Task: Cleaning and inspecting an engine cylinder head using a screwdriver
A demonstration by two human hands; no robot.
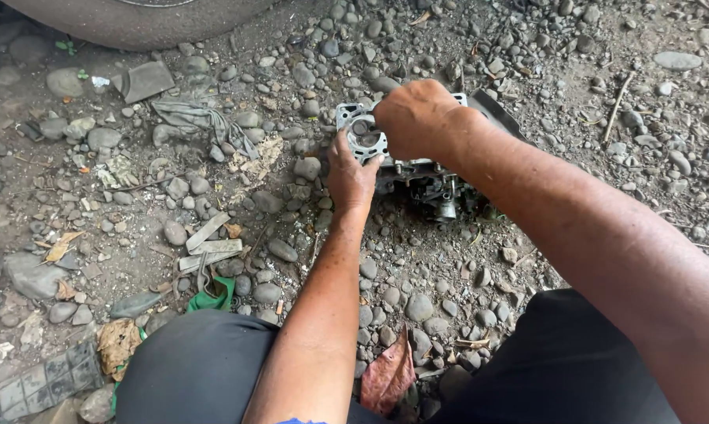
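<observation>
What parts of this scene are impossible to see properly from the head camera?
- Metal engine part: its top right is covered by the right hand.
- Right hand's fingers: curled out of sight, so whether they hold anything is unclear.
- Left hand: its fingertips rest at the round opening, hiding its lower rim.
- Tyre: cut off by the top edge.

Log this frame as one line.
left hand: touching grey metal engine part | right hand: on top of it | surface: gravel ground | nearby: grey rag
</observation>
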